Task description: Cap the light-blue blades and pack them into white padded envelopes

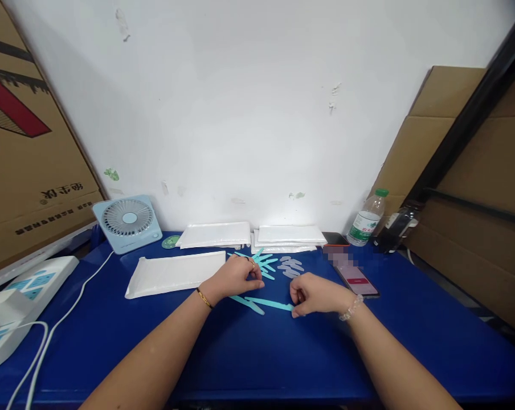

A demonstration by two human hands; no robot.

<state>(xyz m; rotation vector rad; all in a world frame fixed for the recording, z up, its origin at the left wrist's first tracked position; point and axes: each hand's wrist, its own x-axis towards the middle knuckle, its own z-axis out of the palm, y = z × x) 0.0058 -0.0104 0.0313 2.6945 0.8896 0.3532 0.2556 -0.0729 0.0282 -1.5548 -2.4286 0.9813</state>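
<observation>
My left hand rests on the blue table with fingers curled, beside a scatter of teal plastic strips. Whether it grips anything is hidden. My right hand is closed in a pinch on the end of a long teal strip that lies flat on the table. A second teal strip lies crossed under it. A few small pale grey pieces sit just beyond my right hand.
White padded envelopes lie at the back and to the left. A small blue fan, a phone, a water bottle, a white device with cables, and cardboard boxes surround the table.
</observation>
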